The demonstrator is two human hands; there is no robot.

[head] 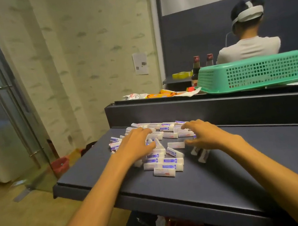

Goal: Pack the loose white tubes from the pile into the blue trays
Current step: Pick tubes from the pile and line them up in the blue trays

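A pile of loose white tubes with blue labels (164, 161) lies scattered on the dark table (232, 168). My left hand (135, 144) reaches over the left of the pile, fingers spread and lightly curved, touching tubes beneath. My right hand (205, 135) hovers over the right of the pile, fingers spread, thumb near a single white tube (176, 144). Two tubes (200, 153) lie under my right wrist. No blue tray is in view.
A raised dark ledge (202, 104) borders the table's far side, carrying a green perforated basket (252, 73) upside down, snack packets and sauce bottles (196, 69). A person with a headset sits behind it. A glass door and floor lie to the left.
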